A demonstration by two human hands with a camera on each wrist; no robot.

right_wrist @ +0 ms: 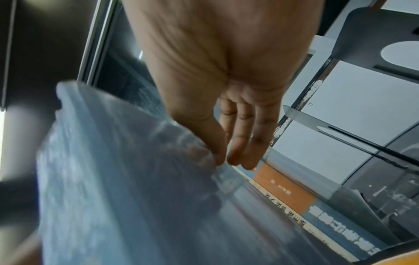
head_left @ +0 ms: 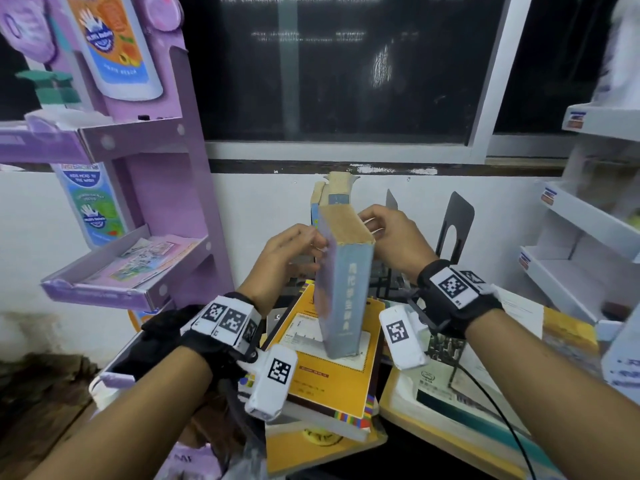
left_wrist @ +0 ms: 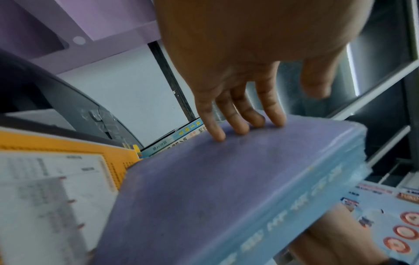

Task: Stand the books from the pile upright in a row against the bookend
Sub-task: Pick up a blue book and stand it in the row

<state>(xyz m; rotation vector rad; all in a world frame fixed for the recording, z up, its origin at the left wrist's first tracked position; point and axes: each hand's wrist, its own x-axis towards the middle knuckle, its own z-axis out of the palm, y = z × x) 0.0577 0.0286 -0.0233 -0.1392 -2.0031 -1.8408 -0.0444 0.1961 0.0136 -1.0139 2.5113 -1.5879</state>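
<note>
While it is steadied upright on the yellow book [head_left: 332,372] topping the pile, a thick blue book [head_left: 341,289] is pressed flat-fingered by the left hand [head_left: 287,252] and pinched at its top by the right hand [head_left: 394,237], seemingly for transfer to the row [head_left: 329,199] beside the black bookend [head_left: 455,223]. A cluttered worktop [head_left: 460,441] is seen below a dark window [head_left: 346,64].

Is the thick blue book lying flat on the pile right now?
No. The blue book stands upright on its end atop the yellow book, held between the left hand and right hand.
</note>
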